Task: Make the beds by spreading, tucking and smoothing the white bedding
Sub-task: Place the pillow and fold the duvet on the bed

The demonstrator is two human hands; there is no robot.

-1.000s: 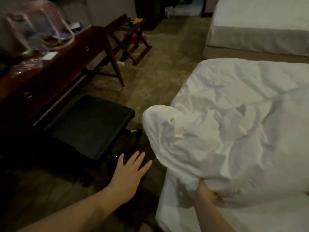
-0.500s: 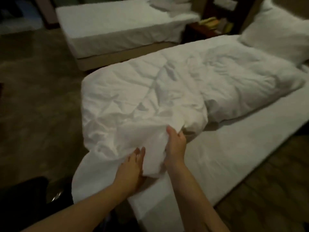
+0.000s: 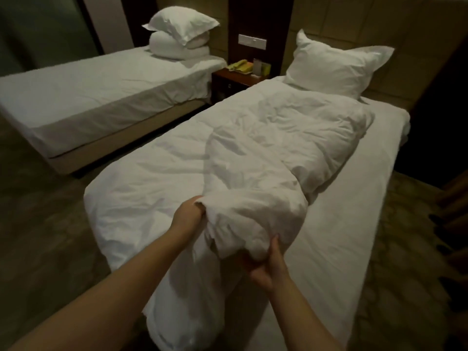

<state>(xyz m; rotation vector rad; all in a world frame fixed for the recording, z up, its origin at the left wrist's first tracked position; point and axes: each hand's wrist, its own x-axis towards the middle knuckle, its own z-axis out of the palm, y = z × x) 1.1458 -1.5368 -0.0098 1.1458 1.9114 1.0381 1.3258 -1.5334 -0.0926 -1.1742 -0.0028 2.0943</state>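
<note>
A crumpled white duvet [image 3: 266,153] lies bunched along the near bed [image 3: 354,224], leaving the white sheet bare on the right side. My left hand [image 3: 188,214] grips the duvet's raised fold from the left, fingers buried in the cloth. My right hand [image 3: 268,267] grips the bunched end of the same fold from below. A white pillow [image 3: 334,67] leans against the headboard at the far end.
A second bed [image 3: 101,97] with a flat sheet stands to the left, two white pillows [image 3: 181,34] stacked at its head. A dark nightstand [image 3: 238,79] with a yellow phone sits between the beds. Patterned carpet [image 3: 43,236] surrounds both.
My view has swung from the desk and chair to the bed's full length. My left hand came from open air onto the duvet, and both hands now lift its bunched fold.
</note>
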